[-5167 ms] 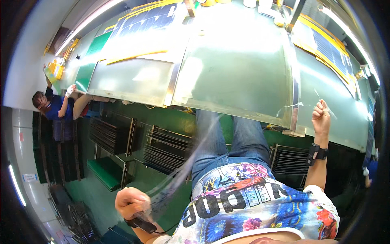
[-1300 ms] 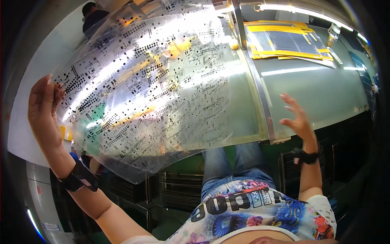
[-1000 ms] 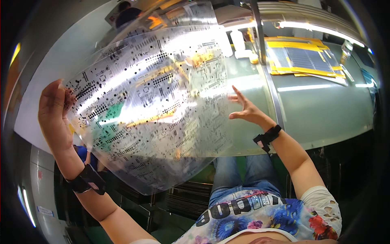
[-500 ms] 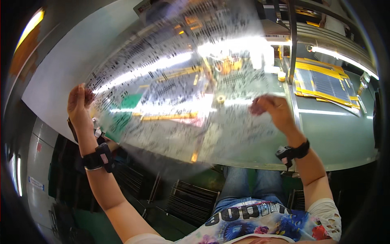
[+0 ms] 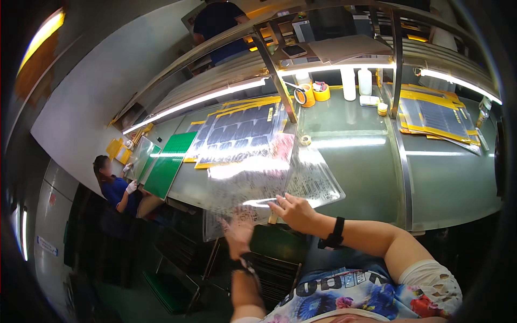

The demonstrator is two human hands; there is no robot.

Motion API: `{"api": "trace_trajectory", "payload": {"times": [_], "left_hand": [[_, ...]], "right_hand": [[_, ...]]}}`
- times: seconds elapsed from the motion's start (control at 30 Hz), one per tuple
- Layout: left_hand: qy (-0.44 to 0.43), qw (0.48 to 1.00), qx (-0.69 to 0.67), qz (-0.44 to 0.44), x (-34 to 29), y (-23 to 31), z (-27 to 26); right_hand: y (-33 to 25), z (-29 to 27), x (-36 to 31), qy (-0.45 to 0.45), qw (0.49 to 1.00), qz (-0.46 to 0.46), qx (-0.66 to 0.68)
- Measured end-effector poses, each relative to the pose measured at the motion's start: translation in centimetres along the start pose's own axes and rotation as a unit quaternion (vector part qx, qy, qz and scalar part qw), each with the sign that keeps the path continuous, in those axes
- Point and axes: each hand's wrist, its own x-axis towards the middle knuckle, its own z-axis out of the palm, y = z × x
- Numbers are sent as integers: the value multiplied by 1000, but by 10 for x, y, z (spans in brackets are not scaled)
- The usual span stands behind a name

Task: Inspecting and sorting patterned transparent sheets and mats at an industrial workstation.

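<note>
Hands: left hand (image 5: 238, 232) spread, right hand (image 5: 298, 213) grip unclear, at printed film (image 5: 316, 184) | greenish bench (image 5: 358, 169) | strip-lit shelf (image 5: 218, 78) | co-worker (image 5: 114, 192) leftward

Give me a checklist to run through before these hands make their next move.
1. Right hand at the printed transparent film: ok, fingers at its near part.
2. Left hand gripping the film: cannot tell, the hand is blurred.
3. Film wholly over the glass-like tabletop: not ok, its near left corner reaches past the front edge.
4. Tape rolls clear of the film: ok, they stand farther back.
5. Co-worker's gloved hand clear of both hands: ok, well off to the left.
</note>
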Motion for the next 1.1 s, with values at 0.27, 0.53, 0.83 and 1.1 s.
{"api": "trace_trajectory", "payload": {"times": [0.27,0.53,0.83,1.1], "left_hand": [[117,990,55,63,-43,-79,-12],[264,888,324,190,-21,-64,-26],[287,890,297,194,-8,-12,-27],[277,871,355,196,6,-12,-30]], "right_hand": [[-39,56,-25,-309,946,70,72],[86,14,-9,-320,932,56,162],[271,10,15,-336,930,147,-19],[261,89,33,-280,942,184,-17]]}}
